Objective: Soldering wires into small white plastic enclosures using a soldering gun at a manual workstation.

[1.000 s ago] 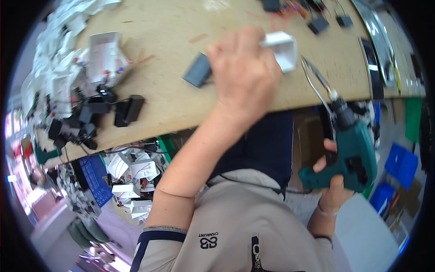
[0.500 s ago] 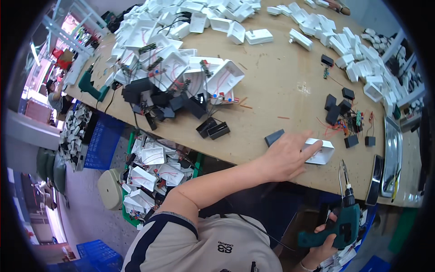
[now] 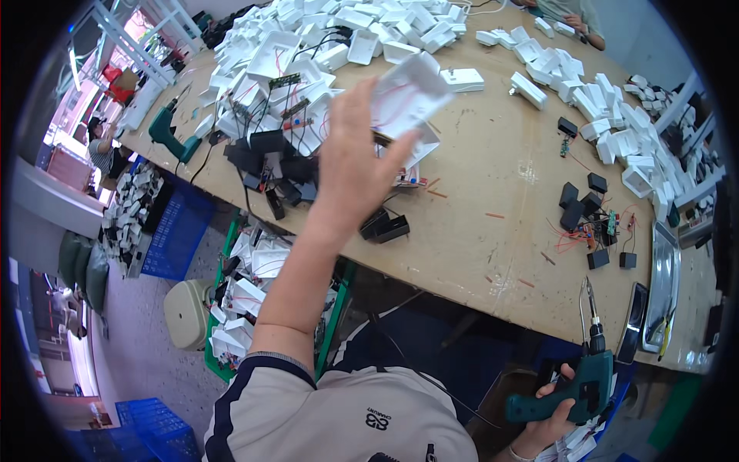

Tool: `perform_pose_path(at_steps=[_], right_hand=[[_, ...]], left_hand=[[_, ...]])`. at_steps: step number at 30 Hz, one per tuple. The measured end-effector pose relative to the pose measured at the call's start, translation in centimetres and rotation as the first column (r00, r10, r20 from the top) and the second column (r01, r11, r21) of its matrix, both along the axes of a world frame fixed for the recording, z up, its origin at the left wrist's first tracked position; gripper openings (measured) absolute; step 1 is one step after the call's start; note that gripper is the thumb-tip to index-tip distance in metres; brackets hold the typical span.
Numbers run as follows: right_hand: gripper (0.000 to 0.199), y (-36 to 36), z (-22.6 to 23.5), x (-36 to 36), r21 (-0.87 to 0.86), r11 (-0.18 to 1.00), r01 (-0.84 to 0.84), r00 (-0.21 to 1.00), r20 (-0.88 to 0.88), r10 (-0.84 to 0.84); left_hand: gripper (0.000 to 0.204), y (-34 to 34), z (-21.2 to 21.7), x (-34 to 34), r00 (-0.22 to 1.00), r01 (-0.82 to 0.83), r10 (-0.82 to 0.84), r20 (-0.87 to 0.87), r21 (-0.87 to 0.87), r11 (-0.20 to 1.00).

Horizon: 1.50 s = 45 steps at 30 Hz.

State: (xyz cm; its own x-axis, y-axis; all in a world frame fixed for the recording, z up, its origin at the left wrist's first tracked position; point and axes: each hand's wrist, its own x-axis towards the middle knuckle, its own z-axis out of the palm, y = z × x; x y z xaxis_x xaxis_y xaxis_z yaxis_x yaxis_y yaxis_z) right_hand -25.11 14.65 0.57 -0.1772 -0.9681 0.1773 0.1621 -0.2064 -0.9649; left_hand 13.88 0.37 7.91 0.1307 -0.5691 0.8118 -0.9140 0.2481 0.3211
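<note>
Over the heap left of centre, my left hand [image 3: 350, 158] is raised with a white plastic case [image 3: 412, 92] between thumb and fingers. Motion smears the case; red wires show inside its hollow. More white cases with wires and small circuit boards [image 3: 285, 81] lie beneath and beyond the hand, partly hidden by it. At the lower right, below the table edge, my right hand [image 3: 556, 408] is wrapped round the handle of a green soldering gun [image 3: 591, 385]. Its metal tip and a thin curved tube point up toward the table.
Black boxes [image 3: 571, 214] and wired boards [image 3: 608, 223] lie at the right, near a metal tray [image 3: 663, 269] and a phone-like dark slab [image 3: 634, 316]. Another green gun [image 3: 171, 135] rests at the left. Beneath stands a green crate [image 3: 339, 308]. Someone sits across the table [image 3: 500, 177].
My left hand has swung left and away from the near edge, to above the heap. The white case and dark block beside it there are gone from that spot. My right hand stays put.
</note>
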Motion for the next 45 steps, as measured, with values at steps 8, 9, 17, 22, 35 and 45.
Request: perform_pose_path(at_steps=[8,9,17,22,35,45], right_hand=[[0.061,-0.8,-0.4,0.5,0.011,1.0,0.026,0.999,0.019,-0.026],[0.063,-1.0,-0.4,0.5,0.017,0.999,0.035,0.999,0.02,-0.035],[0.066,-2.9,0.0,0.4,0.057,0.995,0.081,0.993,0.084,-0.086],[0.068,-3.6,0.2,-0.2,0.062,0.994,0.095,0.98,0.17,-0.104],[0.073,-5.1,-0.4,-1.8,0.096,0.989,0.113,0.955,0.265,-0.135],[0.071,-2.8,-1.3,-4.1,-0.069,0.996,0.065,0.943,0.331,-0.039]], left_hand=[[0.063,-1.0,-1.8,1.9,0.855,-0.481,0.41,0.319,0.192,0.855],[0.063,-1.5,-1.4,1.9,0.862,-0.444,0.385,0.329,0.125,0.887],[0.046,-18.2,4.0,-1.9,0.881,-0.049,-0.126,0.456,0.353,0.934],[0.059,-29.3,-1.6,-0.9,0.772,-0.354,-0.234,0.591,0.705,0.614],[0.066,-24.9,2.4,-6.4,0.758,-0.038,-0.466,0.457,0.743,0.668],[0.067,-5.1,-3.4,-16.2,0.566,0.704,-0.82,-0.084,0.568,0.427]])
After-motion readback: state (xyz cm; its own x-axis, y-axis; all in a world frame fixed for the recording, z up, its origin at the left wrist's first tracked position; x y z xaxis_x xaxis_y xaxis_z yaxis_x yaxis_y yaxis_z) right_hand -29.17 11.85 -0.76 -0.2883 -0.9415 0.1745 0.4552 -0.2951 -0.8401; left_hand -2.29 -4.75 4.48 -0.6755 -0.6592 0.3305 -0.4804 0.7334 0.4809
